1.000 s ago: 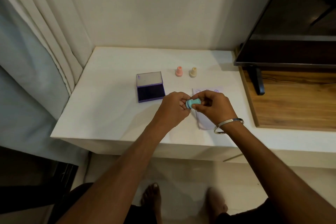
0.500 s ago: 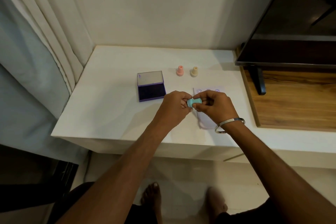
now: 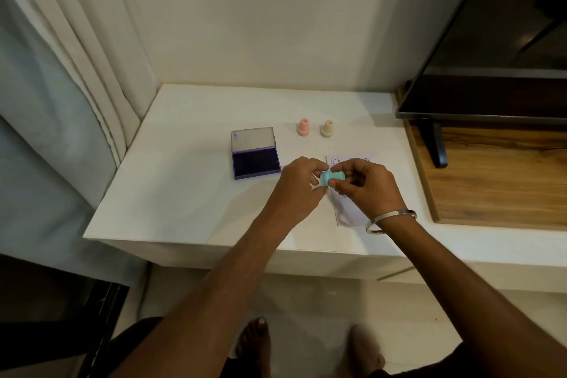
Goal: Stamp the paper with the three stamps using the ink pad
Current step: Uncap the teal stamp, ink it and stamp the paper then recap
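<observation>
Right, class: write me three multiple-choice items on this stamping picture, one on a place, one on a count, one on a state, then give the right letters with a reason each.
1. Where does the ink pad lie?
A. left of the paper
B. on the paper
C. under the television

2. How many stamps stand untouched at the back of the table?
A. none
B. two
C. three

3. What state is the ink pad in?
A. shut
B. lid open
C. upside down

Answers:
1 A, it sits left of the sheet.
2 B, the pink stamp and cream stamp stand there; both the left hand and right hand hold the teal stamp.
3 B, its dark ink surface shows.
</observation>
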